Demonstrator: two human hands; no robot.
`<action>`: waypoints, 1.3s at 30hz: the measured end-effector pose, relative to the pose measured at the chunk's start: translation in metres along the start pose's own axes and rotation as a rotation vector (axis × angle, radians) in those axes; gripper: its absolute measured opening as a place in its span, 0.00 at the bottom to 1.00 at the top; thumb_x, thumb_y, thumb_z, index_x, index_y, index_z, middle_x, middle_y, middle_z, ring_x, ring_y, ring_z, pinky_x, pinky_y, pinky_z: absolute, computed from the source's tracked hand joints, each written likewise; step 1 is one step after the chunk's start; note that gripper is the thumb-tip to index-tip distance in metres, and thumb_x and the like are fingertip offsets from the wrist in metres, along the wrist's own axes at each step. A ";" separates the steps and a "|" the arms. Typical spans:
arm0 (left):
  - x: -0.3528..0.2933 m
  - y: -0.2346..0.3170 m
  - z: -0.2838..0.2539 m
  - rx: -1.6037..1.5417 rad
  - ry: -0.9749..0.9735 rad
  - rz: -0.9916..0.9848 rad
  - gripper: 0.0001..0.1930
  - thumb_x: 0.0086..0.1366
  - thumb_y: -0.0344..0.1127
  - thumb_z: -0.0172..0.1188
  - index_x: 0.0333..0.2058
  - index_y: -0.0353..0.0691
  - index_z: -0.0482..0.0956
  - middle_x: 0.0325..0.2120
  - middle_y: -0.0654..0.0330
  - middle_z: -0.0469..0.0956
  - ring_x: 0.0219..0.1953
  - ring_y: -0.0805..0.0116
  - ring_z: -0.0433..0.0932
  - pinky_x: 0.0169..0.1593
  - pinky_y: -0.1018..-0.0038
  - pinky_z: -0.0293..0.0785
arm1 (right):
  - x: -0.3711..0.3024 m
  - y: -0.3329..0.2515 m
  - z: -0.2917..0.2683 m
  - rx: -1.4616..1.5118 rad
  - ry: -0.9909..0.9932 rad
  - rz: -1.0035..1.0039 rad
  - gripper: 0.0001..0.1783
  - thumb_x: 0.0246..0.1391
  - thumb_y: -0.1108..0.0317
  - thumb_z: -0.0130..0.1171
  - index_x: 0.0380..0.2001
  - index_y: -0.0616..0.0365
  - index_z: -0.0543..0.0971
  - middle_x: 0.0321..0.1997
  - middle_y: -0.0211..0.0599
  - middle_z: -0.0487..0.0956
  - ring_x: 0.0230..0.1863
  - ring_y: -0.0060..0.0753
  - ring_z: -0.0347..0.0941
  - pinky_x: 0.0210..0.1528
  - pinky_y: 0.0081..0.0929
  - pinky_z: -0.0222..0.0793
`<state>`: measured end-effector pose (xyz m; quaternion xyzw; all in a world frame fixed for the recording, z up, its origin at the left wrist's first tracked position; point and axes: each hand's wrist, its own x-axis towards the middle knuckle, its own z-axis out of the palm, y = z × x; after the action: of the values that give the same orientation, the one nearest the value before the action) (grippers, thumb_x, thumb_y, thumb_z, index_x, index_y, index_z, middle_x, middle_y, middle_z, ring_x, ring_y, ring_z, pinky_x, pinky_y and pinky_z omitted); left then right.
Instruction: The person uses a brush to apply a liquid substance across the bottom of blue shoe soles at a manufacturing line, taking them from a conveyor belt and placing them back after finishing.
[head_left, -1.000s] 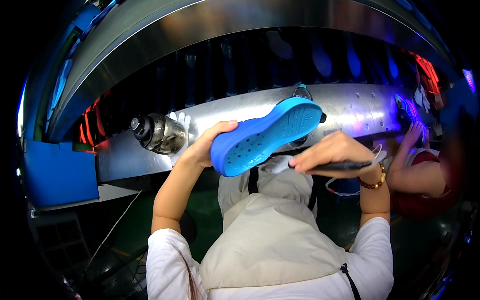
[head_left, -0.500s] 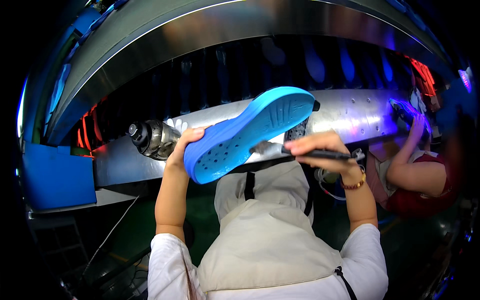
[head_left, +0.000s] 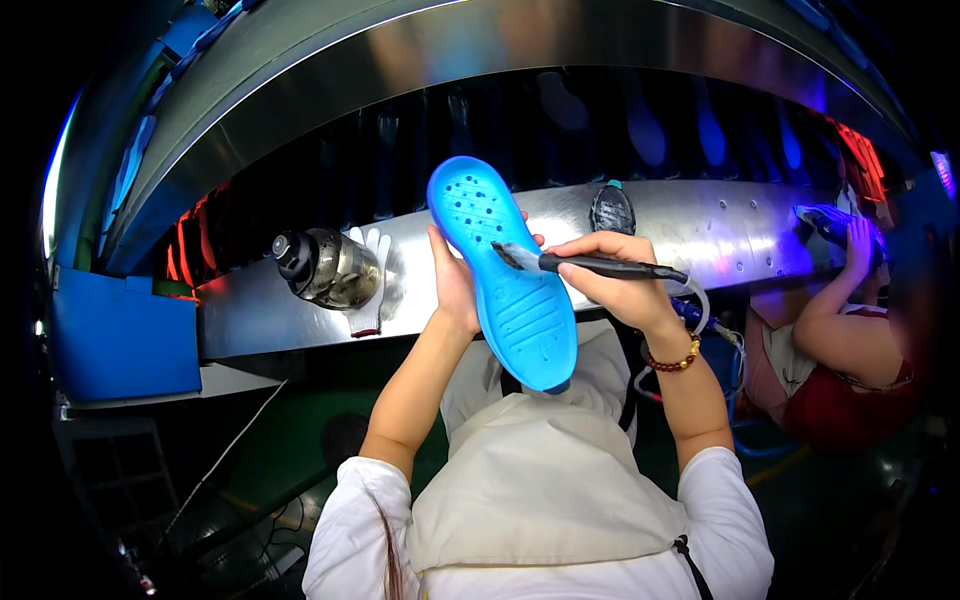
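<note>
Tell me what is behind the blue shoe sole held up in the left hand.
Behind the blue shoe sole the left hand supports it, palm hidden; beyond lies the steel ledge. The right hand sets a brush on its front. Whatever sits on the ledge directly behind is covered.

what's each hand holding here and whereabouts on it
The left hand holds a blue shoe sole by its left edge, near the middle. The right hand grips a dark-handled brush by its handle, bristles touching the sole.

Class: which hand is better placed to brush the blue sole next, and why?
Right. The right hand already holds the brush, its bristles on the sole; the left hand supports the sole from behind.
</note>
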<state>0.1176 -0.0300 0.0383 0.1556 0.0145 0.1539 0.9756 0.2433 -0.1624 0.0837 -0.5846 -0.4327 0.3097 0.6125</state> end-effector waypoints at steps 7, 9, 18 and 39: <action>0.000 0.025 0.003 0.228 0.231 0.191 0.47 0.52 0.75 0.21 0.49 0.35 0.63 0.35 0.48 0.72 0.40 0.52 0.72 0.47 0.59 0.68 | -0.033 -0.024 0.029 -0.581 -0.162 -0.576 0.08 0.33 0.73 0.59 0.23 0.57 0.76 0.26 0.37 0.77 0.28 0.37 0.74 0.32 0.28 0.69; -0.001 0.027 0.006 0.230 0.249 0.182 0.48 0.51 0.75 0.21 0.49 0.34 0.63 0.36 0.47 0.72 0.41 0.52 0.72 0.47 0.59 0.68 | -0.042 -0.036 0.015 -0.504 -0.378 -0.457 0.08 0.32 0.74 0.60 0.22 0.57 0.76 0.26 0.37 0.77 0.28 0.35 0.75 0.30 0.27 0.69; 0.002 0.021 0.035 0.134 0.067 0.169 0.50 0.49 0.77 0.23 0.50 0.34 0.62 0.37 0.46 0.71 0.41 0.51 0.71 0.47 0.58 0.67 | -0.019 -0.053 0.012 -0.246 -0.411 -0.415 0.11 0.35 0.78 0.61 0.28 0.60 0.78 0.32 0.39 0.79 0.36 0.36 0.76 0.38 0.28 0.70; 0.018 0.037 0.061 0.050 0.006 0.287 0.40 0.57 0.66 0.38 0.55 0.36 0.57 0.49 0.41 0.64 0.50 0.44 0.66 0.52 0.50 0.62 | -0.037 -0.010 -0.019 0.424 -0.023 -0.026 0.10 0.44 0.79 0.55 0.34 0.67 0.75 0.38 0.49 0.76 0.42 0.33 0.73 0.47 0.26 0.68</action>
<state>0.1285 -0.0092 0.1082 0.1798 -0.0014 0.2921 0.9393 0.2433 -0.2050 0.0885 -0.4334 -0.3723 0.3923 0.7209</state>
